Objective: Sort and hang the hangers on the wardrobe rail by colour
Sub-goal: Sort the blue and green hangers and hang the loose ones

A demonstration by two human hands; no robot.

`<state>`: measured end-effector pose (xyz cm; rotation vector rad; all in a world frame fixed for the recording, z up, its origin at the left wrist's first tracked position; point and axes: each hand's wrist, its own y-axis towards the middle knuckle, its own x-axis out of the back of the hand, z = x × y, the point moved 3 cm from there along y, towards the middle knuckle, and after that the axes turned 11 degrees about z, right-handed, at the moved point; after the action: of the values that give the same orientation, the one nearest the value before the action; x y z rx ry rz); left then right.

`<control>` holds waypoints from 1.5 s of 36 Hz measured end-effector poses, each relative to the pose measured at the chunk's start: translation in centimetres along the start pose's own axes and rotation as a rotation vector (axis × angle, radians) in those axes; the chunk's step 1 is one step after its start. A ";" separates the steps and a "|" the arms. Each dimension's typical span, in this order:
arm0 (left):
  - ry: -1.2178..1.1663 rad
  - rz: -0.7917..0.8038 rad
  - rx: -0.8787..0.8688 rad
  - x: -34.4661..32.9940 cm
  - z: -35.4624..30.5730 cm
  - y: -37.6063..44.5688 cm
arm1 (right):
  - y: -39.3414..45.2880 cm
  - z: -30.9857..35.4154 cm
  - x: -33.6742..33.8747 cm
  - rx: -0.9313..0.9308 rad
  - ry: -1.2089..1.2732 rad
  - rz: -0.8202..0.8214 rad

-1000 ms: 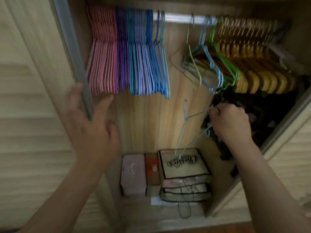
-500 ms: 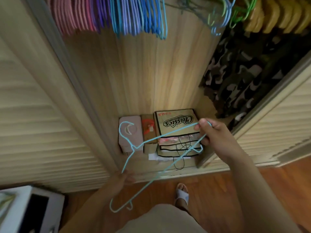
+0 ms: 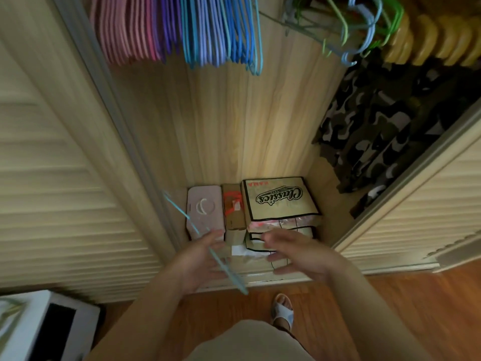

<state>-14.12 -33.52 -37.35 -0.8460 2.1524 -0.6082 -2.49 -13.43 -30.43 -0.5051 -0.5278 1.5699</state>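
Nearest the camera, at 6 o'clock, a pale garment and a sandalled foot point(image 3: 282, 310) stand on the wooden floor point(image 3: 416, 308).

Change since half a second ago: the right hand point(image 3: 302, 255) has let go of the light blue wire hanger point(image 3: 208, 246). It now hovers with fingers spread, grip wide, holding nothing, just right of the hanger. The left hand point(image 3: 200, 259) has risen from the lower frame to the centre. The hanger lies across its palm and fingers; motion blur prevents telling whether that grip is closed on it. The view has shifted little.

Hanger condition: thin wire, light blue, blurred. It shows only as one slender streak; the hook and shoulders are not distinguishable. Location: centre frame, in front of the wardrobe's bottom edge, over the left hand.

Orientation: the long axis runs diagonally, from 10 o'clock near the pink box point(image 3: 204, 212) down to 4 o'clock above the floor. Which end carries the hook cannot be told.

Behind, on the wardrobe floor, the pink box, a brown carton point(image 3: 234, 212) and stacked bags marked "Classics" point(image 3: 279, 199) sit side by side.

Farthest, at 12 o'clock, hang pink hangers point(image 3: 125, 29), purple hangers point(image 3: 166, 24) and blue hangers point(image 3: 221, 32). At 1 o'clock hang tangled green and blue hangers point(image 3: 364, 27), then yellow hangers point(image 3: 437, 37) above a camouflage garment point(image 3: 385, 126).
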 end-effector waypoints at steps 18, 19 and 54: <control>0.742 -0.059 -0.462 -12.0 -6.8 -2.7 | -1.7 2.0 1.8 0.158 0.114 -0.325; 0.773 -0.106 -0.549 -12.1 -8.4 -3.8 | -2.2 2.8 2.6 0.191 0.119 -0.357; 1.657 -1.639 -1.642 -10.3 -36.2 -25.4 | 1.0 34.6 9.2 0.715 -0.225 -0.507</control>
<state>-27.08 -37.49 6.02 1.3037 -0.6104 -0.0991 -24.87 -5.44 -3.60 0.3340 -0.2032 1.2142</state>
